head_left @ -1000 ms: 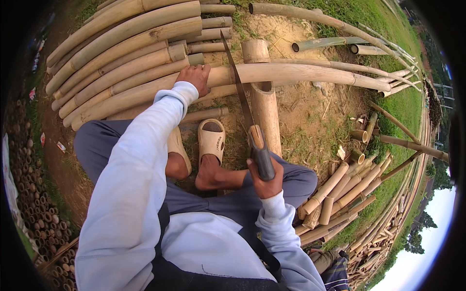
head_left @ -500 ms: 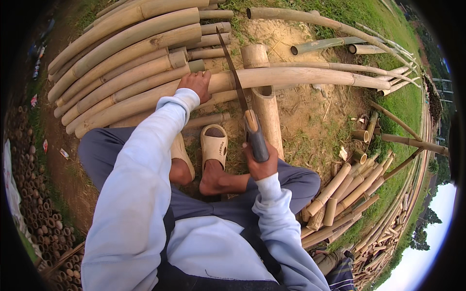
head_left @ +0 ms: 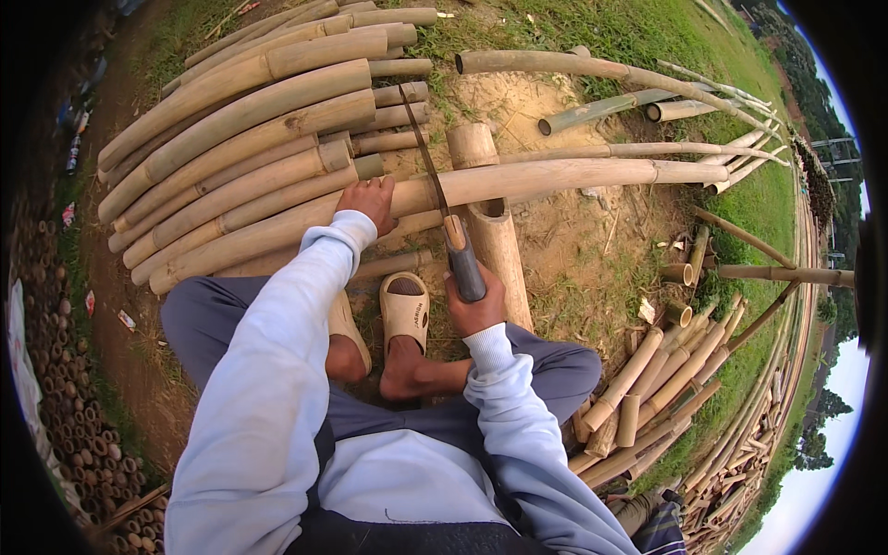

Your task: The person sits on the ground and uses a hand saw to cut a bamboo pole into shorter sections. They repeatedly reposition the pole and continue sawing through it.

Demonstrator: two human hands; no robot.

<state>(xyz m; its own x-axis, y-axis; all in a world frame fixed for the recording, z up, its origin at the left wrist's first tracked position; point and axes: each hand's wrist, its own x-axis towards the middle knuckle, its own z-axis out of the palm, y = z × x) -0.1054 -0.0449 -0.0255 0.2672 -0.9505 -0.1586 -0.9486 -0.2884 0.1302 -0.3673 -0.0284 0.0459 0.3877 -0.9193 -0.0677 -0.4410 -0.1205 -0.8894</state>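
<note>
A long pale bamboo pole (head_left: pixel 573 173) lies crosswise before me, resting over a thick bamboo log (head_left: pixel 499 254) that has an opening cut in it. My left hand (head_left: pixel 370 203) is closed over the pole, left of the saw. In my right hand (head_left: pixel 478 301) is the dark handle of a handsaw (head_left: pixel 430 166). Its long, narrow blade crosses the pole just left of the log, with the tip pointing away from me. How deep the blade sits in the bamboo, I cannot tell.
Several cut bamboo poles (head_left: pixel 240 120) are stacked at the left. Shorter pieces (head_left: pixel 647 379) lie heaped at the right, below a bamboo frame (head_left: pixel 786 275). Longer poles (head_left: pixel 592 65) stretch across the far right. My sandalled foot (head_left: pixel 404 310) is on the ground near the log.
My right hand and the saw handle have moved forward, closer to the pole. The left hand keeps its place on the pole. The whole scene sits lower as the view shifts.
</note>
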